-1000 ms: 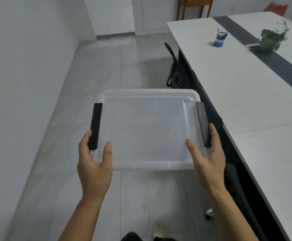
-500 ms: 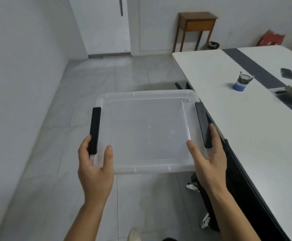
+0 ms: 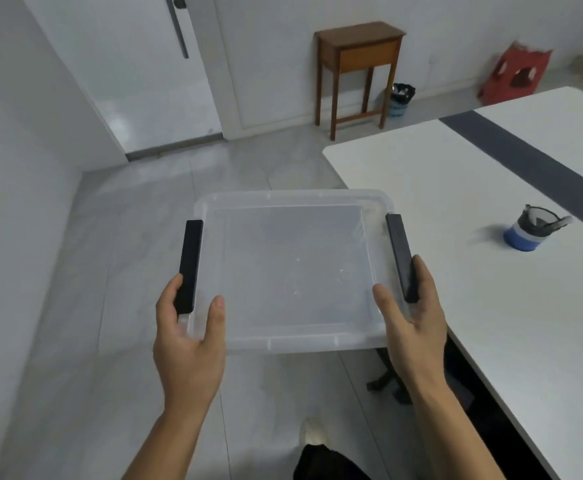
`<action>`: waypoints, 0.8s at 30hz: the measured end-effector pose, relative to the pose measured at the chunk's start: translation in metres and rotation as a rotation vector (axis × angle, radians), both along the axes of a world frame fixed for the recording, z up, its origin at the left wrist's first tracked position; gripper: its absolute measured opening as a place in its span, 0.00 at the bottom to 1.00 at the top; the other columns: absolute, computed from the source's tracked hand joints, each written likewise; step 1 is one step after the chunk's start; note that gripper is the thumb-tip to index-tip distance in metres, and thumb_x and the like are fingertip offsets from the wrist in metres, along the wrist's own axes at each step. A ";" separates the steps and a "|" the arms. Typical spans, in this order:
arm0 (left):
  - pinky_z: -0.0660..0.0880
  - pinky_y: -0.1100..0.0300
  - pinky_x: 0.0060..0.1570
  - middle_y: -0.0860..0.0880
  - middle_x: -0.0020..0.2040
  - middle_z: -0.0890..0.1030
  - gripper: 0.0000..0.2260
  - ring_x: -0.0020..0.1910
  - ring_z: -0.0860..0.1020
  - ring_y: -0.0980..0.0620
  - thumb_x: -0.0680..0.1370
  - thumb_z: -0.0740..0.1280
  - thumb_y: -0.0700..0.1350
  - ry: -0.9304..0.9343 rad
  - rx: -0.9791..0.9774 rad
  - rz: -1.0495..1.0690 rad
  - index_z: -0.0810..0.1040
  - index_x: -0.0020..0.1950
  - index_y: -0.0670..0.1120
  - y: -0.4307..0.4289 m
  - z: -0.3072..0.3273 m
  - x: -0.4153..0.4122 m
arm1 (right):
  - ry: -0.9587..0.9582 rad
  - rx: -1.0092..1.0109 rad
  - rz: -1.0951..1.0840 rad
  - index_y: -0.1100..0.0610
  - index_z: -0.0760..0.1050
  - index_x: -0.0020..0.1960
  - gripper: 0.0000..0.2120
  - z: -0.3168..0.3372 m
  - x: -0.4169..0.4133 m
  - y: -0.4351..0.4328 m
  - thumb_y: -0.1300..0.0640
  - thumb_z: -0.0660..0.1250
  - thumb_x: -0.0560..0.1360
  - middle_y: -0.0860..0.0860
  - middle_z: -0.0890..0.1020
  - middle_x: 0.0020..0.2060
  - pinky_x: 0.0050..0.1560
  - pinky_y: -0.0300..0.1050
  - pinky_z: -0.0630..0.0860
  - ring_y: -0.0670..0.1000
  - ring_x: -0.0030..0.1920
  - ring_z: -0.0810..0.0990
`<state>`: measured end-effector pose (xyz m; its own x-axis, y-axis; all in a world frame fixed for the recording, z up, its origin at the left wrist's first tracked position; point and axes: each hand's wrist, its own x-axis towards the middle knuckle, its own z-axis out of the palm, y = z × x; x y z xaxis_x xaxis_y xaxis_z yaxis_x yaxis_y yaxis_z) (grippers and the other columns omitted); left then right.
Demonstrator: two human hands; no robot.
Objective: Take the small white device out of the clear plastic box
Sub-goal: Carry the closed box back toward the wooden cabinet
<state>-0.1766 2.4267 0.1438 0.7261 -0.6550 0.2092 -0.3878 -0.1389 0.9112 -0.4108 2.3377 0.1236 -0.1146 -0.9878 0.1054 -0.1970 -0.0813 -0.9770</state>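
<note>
I hold a clear plastic box (image 3: 293, 271) with a lid and two black side latches level in the air above the floor, just left of a white table. My left hand (image 3: 188, 337) grips its near left corner by the left latch (image 3: 189, 265). My right hand (image 3: 409, 320) grips the near right corner by the right latch (image 3: 399, 256). Through the clear lid I see no small white device; the inside looks bare.
The white table (image 3: 456, 209) with a dark stripe runs along the right, bearing a blue-based cup (image 3: 529, 230). A chair base (image 3: 387, 382) sits under its edge. Far off stand a wooden side table (image 3: 359, 64), a small bin (image 3: 401, 98), a red stool (image 3: 518, 71) and a door (image 3: 137, 74).
The view has tilted up, showing more of the far wall and door. The box stays in both hands and now sits closer to the table's corner.
</note>
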 end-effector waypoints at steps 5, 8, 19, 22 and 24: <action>0.63 0.84 0.52 0.57 0.64 0.73 0.25 0.55 0.67 0.83 0.77 0.70 0.46 0.026 -0.017 0.071 0.67 0.74 0.48 -0.129 0.016 0.071 | 0.016 0.001 0.087 0.48 0.61 0.78 0.34 0.025 0.081 -0.152 0.51 0.71 0.76 0.38 0.67 0.72 0.68 0.35 0.63 0.34 0.70 0.66; 0.64 0.84 0.52 0.57 0.64 0.73 0.25 0.54 0.68 0.83 0.77 0.70 0.46 0.028 -0.021 0.110 0.68 0.73 0.48 -0.203 0.012 0.115 | 0.039 -0.026 0.120 0.47 0.61 0.78 0.36 0.026 0.125 -0.231 0.47 0.70 0.73 0.36 0.67 0.72 0.65 0.26 0.62 0.28 0.68 0.64; 0.64 0.82 0.55 0.56 0.63 0.75 0.25 0.56 0.69 0.81 0.77 0.70 0.46 0.057 -0.040 -0.012 0.68 0.73 0.48 -0.543 -0.005 0.275 | 0.084 -0.026 -0.013 0.49 0.62 0.77 0.35 0.012 0.273 -0.539 0.47 0.69 0.74 0.36 0.70 0.68 0.57 0.19 0.62 0.25 0.61 0.68; 0.65 0.81 0.55 0.56 0.64 0.76 0.25 0.57 0.70 0.78 0.77 0.70 0.46 0.042 -0.030 -0.106 0.68 0.73 0.49 -0.639 0.006 0.304 | 0.097 -0.033 -0.115 0.50 0.62 0.77 0.35 0.021 0.295 -0.612 0.46 0.67 0.73 0.41 0.70 0.71 0.59 0.25 0.63 0.35 0.66 0.68; 0.65 0.81 0.55 0.56 0.63 0.76 0.25 0.57 0.70 0.78 0.77 0.70 0.47 0.027 -0.013 -0.163 0.68 0.73 0.49 -0.698 0.009 0.317 | 0.090 -0.036 -0.192 0.49 0.62 0.77 0.35 0.024 0.303 -0.655 0.46 0.67 0.73 0.41 0.70 0.71 0.62 0.30 0.64 0.37 0.67 0.68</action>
